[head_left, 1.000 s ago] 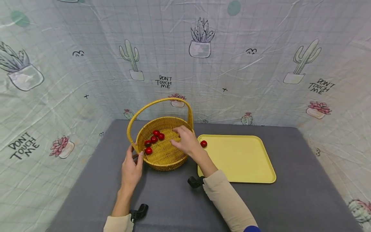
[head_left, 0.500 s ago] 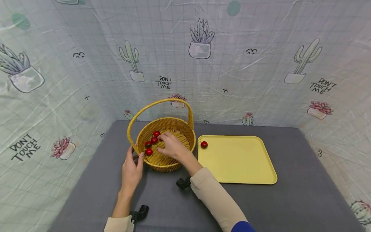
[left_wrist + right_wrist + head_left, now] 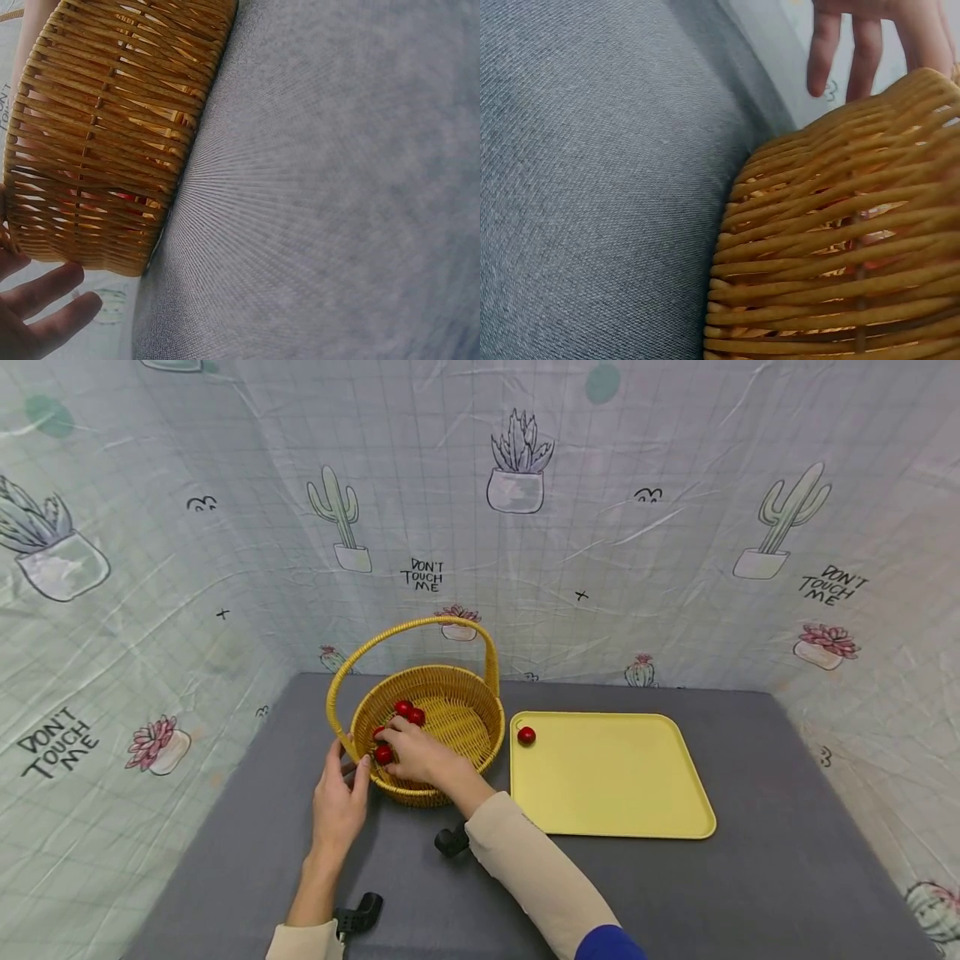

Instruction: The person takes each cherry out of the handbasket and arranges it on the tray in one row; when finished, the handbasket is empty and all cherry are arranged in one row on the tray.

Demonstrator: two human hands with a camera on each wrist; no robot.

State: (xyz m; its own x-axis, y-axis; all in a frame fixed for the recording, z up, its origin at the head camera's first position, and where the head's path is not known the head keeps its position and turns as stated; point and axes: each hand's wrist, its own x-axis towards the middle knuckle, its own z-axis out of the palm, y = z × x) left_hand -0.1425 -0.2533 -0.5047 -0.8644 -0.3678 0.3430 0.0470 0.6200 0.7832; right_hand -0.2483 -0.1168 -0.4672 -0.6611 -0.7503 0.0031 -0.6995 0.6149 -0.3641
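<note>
Grey cloth (image 3: 420,902) is covering the table in front of us. Nearest, we are seeing the left hand (image 3: 339,806) gripping the left rim of a round woven basket (image 3: 471,739), by the foot of its handle (image 3: 491,670). The right hand (image 3: 427,756) is lying over the red fruits (image 3: 384,755) inside; we cannot tell whether it is pinching any. We are counting at least 4, gathering towards the basket's left side. Looking small, round and glossy, they are probably light, firm and slippery, so we are favouring a gentle fingertip pinch on opposite sides. We are judging the basket light and springy, needing a steady rim hold. Farther right, 1 more fruit (image 3: 527,737) is sitting in the far left corner of a yellow tray (image 3: 622,777). Behind everything, a pale backdrop (image 3: 585,543) is showing potted cacti.
</note>
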